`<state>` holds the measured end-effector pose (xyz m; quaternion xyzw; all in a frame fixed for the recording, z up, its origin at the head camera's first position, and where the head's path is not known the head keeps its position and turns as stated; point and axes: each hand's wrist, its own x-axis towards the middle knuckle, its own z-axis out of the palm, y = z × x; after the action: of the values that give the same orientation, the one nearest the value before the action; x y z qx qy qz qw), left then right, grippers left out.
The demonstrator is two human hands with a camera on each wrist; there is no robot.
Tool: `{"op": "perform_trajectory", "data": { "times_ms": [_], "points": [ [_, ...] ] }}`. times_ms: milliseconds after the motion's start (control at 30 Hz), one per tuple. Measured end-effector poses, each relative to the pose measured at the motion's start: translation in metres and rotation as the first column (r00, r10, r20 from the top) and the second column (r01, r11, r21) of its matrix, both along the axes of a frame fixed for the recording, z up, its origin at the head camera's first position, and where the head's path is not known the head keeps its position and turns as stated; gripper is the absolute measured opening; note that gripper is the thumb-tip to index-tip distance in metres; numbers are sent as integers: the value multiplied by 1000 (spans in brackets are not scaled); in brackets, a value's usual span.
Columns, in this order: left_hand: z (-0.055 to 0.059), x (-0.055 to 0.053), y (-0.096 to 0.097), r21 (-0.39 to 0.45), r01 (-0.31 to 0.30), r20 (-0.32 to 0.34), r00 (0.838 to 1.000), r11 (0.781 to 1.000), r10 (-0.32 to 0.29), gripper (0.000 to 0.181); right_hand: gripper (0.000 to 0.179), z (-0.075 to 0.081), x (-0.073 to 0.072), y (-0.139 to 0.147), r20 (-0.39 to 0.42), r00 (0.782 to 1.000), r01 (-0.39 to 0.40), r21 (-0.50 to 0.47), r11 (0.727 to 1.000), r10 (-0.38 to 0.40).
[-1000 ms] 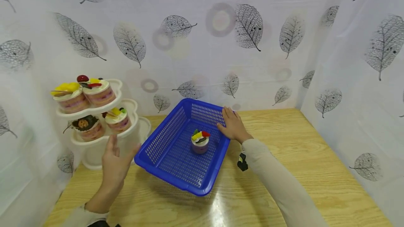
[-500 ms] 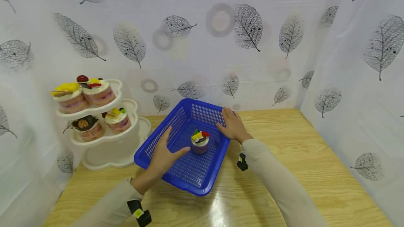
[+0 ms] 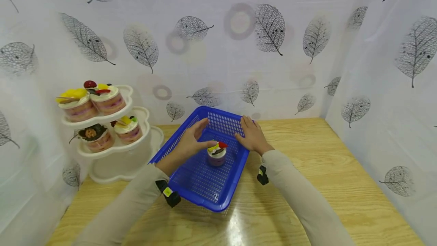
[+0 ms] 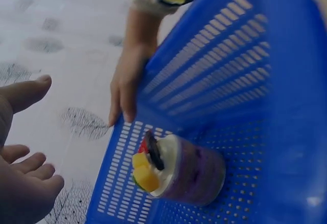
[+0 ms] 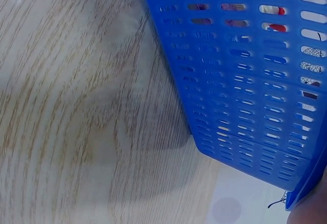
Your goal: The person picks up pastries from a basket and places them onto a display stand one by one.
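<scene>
A blue plastic basket (image 3: pixel 235 191) with slotted walls sits on the wooden table, with one toy dessert cup (image 3: pixel 216 159) inside, topped with yellow and red fruit pieces. My left hand (image 3: pixel 191 141) is over the basket's left side, thumb and fingers spread apart and holding nothing. In the head view its thumb tip overlaps the cup's topping; the left wrist view shows the hand (image 4: pixel 25 183) apart from the cup (image 4: pixel 191 170). My right hand (image 3: pixel 254 136) rests on the basket's right rim near the far corner, fingers extended, thumb toward the inside.
On the left stands a white tiered stand (image 3: pixel 119 168). Its top tier bears two dessert cups (image 3: pixel 108 100), and two more dessert cups (image 3: pixel 128 131) sit on the middle tier. A leaf-patterned curtain (image 3: pixel 218 60) borders the table (image 3: pixel 307 143) behind and at the sides.
My left hand has moved right from beside the tiered stand, over the basket's left rim, to near the dessert cup. The right hand stays at the basket's rim.
</scene>
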<state>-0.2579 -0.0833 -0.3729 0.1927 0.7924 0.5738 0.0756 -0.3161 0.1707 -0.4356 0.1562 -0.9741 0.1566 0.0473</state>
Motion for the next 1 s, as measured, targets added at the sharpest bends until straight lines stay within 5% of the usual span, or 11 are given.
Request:
{"op": "perform_trajectory", "data": {
  "times_ms": [133,333,533,800,1000],
  "points": [
    [-2,-18,0,19,22,83,996,1000,-24,88,74,2,-1,0,16,1000,6,11,1000,-6],
    [-18,-36,-3,-67,116,223,970,991,-99,89,74,2,0,0,17,1000,7,11,1000,-7],
    [-38,-44,-7,-60,89,313,947,994,-66,91,74,-1,-1,-1,4,1000,5,-5,1000,-5],
    [-50,-50,-7,-147,193,376,918,970,-126,87,73,2,-1,0,-11,1000,2,3,1000,-2],
    [-60,-54,-5,-222,233,364,921,947,-142,87,74,3,0,-1,-14,1000,-3,13,1000,4]
  ]
}}
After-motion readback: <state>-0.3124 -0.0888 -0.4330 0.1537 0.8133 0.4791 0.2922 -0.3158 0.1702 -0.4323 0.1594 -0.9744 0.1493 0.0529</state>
